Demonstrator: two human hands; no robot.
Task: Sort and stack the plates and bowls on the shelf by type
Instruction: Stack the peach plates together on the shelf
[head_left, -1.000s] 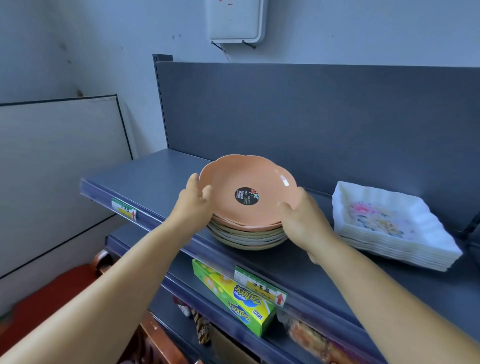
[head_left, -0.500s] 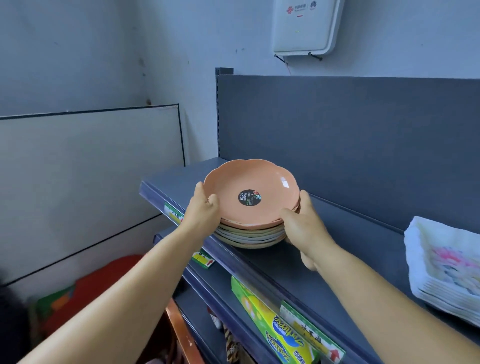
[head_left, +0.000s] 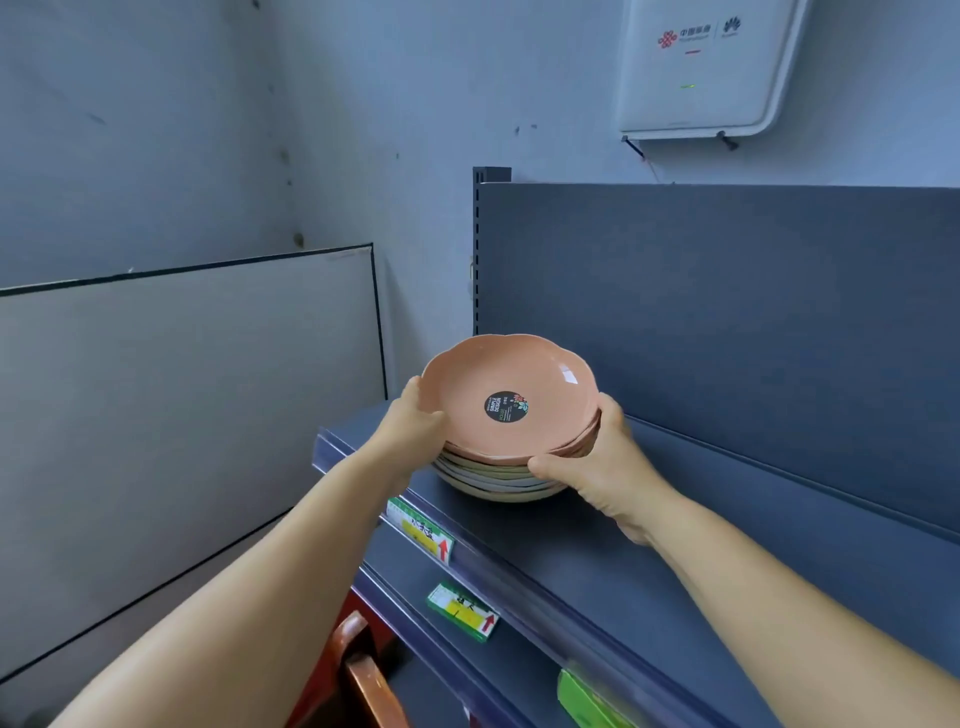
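A stack of scalloped plates (head_left: 496, 480) stands near the left end of the dark grey shelf (head_left: 701, 545). Its top plate is salmon pink (head_left: 540, 379) with a round black sticker in the middle; the lower ones are pale green and cream. My left hand (head_left: 410, 431) grips the stack's left rim, thumb on the pink plate's edge. My right hand (head_left: 592, 462) grips the right rim, thumb along the front edge and fingers hidden behind the plates. I cannot tell whether the stack's base rests on the shelf or is held just above it.
The shelf's upright back panel (head_left: 727, 312) rises right behind the stack. Price tags (head_left: 423, 532) hang on the shelf's front lip. A lower shelf (head_left: 467, 654) holds a green box (head_left: 587, 701). A white wall box (head_left: 701, 67) hangs above; a brown wooden piece (head_left: 358, 670) stands below.
Both hands have carried the plate stack leftward along the shelf toward its left end. The white square plates at the right have passed out of view.
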